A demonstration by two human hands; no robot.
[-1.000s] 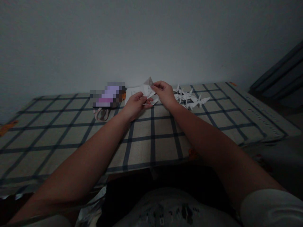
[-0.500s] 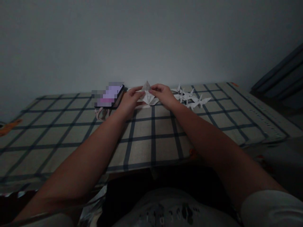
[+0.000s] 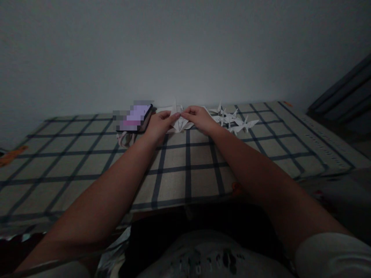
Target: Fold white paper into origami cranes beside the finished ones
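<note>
Between my hands is a folded piece of white paper (image 3: 180, 124), its creased layers forming a pointed shape just above the cloth. My left hand (image 3: 159, 122) grips it from the left, the thumb pressed near its middle. From the right, my right hand (image 3: 198, 117) pinches it, thumb and fingertip almost meeting the left thumb. Fingers hide part of the paper. Several folded white paper cranes (image 3: 236, 120) lie together on the cloth, right of my right hand.
Left of my left hand, a phone (image 3: 135, 117) with a lit, blurred screen leans on a support with a pale cord (image 3: 126, 139) beside it. A checked tablecloth (image 3: 174, 173) covers the table up to the plain wall (image 3: 185, 50).
The upright pointed flap of the folded paper has come down, and my thumbs have drawn closer together over its middle. The phone and the paper cranes have stayed in place.
</note>
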